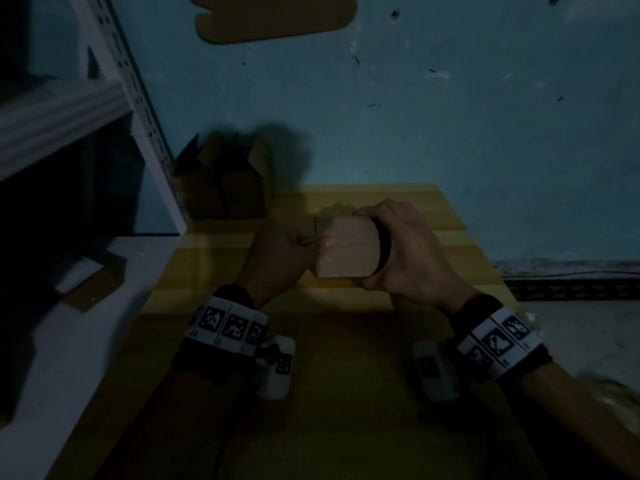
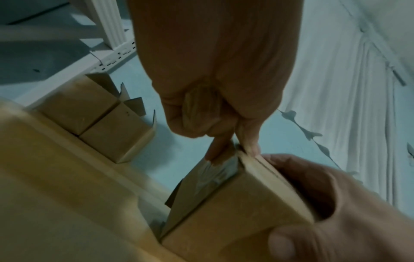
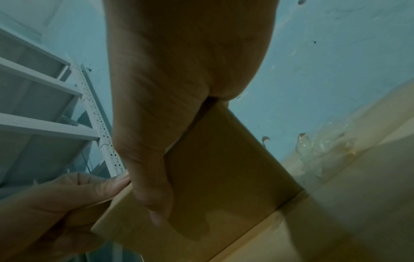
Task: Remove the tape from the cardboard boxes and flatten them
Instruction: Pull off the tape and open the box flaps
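A small brown cardboard box [image 1: 346,251] is held above the yellow table. My right hand [image 1: 379,249] grips it from the right, thumb on the near side and fingers over the far side. In the right wrist view the thumb lies across the box [image 3: 224,177]. My left hand [image 1: 304,242] is at the box's left end. In the left wrist view its thumb and forefinger [image 2: 235,148] pinch the end of shiny clear tape [image 2: 215,175] at the top corner, where a side flap hangs loose.
Two open cardboard boxes [image 1: 221,181] stand on the blue floor beyond the table [image 1: 398,358], beside a white metal rack [image 1: 138,98]. A flattened piece of cardboard [image 1: 277,19] lies farther off. Crumpled clear tape [image 3: 325,147] sits on the table's right part.
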